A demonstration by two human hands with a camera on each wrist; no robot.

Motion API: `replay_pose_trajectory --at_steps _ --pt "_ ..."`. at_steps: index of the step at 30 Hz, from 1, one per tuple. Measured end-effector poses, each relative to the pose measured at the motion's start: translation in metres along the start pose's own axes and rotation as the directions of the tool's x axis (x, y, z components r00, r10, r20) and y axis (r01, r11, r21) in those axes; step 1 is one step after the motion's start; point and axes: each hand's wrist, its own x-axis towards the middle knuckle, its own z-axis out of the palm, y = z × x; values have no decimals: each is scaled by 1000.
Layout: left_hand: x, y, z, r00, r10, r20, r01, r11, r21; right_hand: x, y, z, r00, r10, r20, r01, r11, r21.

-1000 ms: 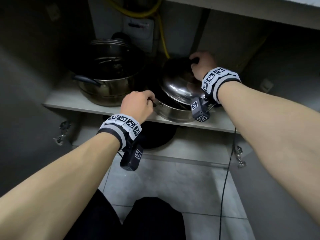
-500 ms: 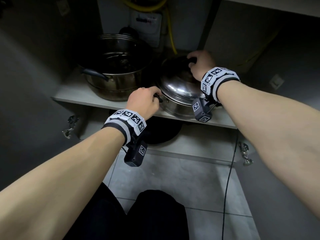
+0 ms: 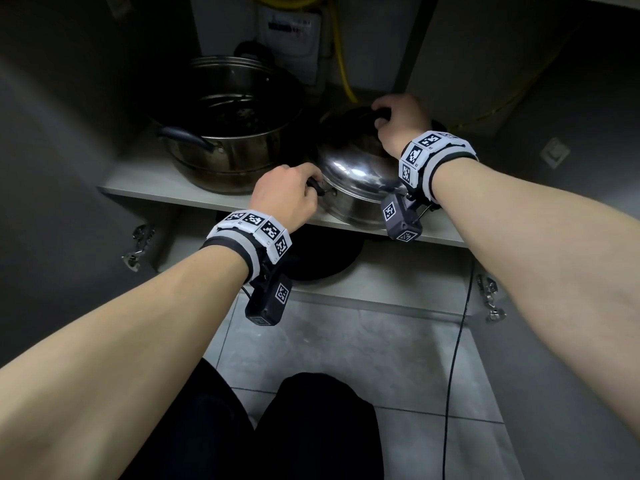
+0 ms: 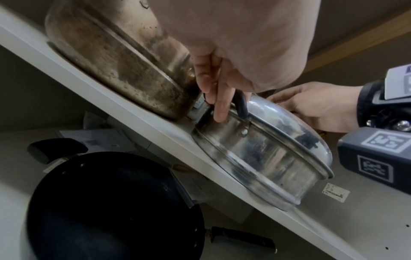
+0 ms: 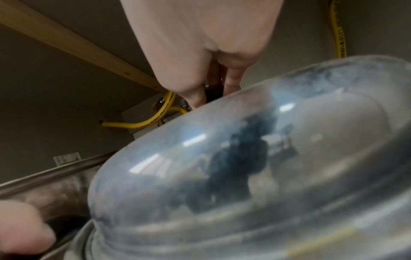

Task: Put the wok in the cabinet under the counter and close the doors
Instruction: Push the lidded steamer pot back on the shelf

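Note:
A black wok (image 4: 106, 202) with a long handle (image 4: 242, 239) lies on the cabinet floor under the white shelf (image 3: 145, 188); in the head view only its dark edge (image 3: 325, 261) shows. On the shelf stands a lidded steel pot (image 3: 353, 181). My left hand (image 3: 291, 195) grips the pot's near black side handle (image 4: 241, 103). My right hand (image 3: 398, 123) grips the far handle (image 5: 214, 91) behind the domed lid (image 5: 255, 158). Neither hand touches the wok.
A larger open steel pot (image 3: 225, 133) stands on the shelf just left of the lidded one, almost touching it. Yellow hose (image 5: 138, 124) runs along the back wall. Both cabinet doors stand open, with hinges (image 3: 138, 247) (image 3: 490, 299) on each side. Below lie grey floor tiles (image 3: 346, 358).
The head view has shifted a little down and left. Both hands keep the same grips on the lidded pot's handles, and the pot sits in much the same place on the shelf.

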Motion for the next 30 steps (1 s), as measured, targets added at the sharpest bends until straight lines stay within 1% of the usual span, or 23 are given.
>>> replay_pose_trajectory --at_steps 5,8,10,12,15,19,22,24,26,28,30 --pt "-2 4 -3 1000 -1 -15 1 1000 -20 -2 0 1 1000 2 12 -2 1000 -24" --pt "-3 6 -5 999 -40 -34 37 996 -77 -4 -1 0 999 5 36 -2 997 -78" --pt "0 3 -6 993 -106 -48 99 988 -117 -7 1 -1 998 -44 46 52 984 -170" --pt "3 -1 -6 978 -199 -59 187 968 -165 -11 5 -4 996 -83 32 88 969 -230" --pt "8 0 -4 946 -323 -15 306 910 -279 -18 16 -11 997 -71 -23 64 972 -228" --pt "12 14 3 925 -379 -6 356 876 -326 -28 39 -20 991 14 -134 -37 985 -170" --pt "21 18 7 892 -450 30 429 825 -368 -35 60 -28 974 127 -190 -148 984 -99" --pt "26 15 8 882 -468 57 452 803 -389 -39 76 -35 953 213 -216 -227 973 -44" --pt "28 7 11 883 -466 56 449 805 -388 -42 93 -41 933 292 -209 -291 956 33" --pt "26 -2 10 890 -455 44 434 812 -390 -46 108 -45 918 365 -157 -357 931 79" --pt "23 -11 10 895 -446 22 418 819 -393 -48 120 -44 910 405 -88 -398 913 86"
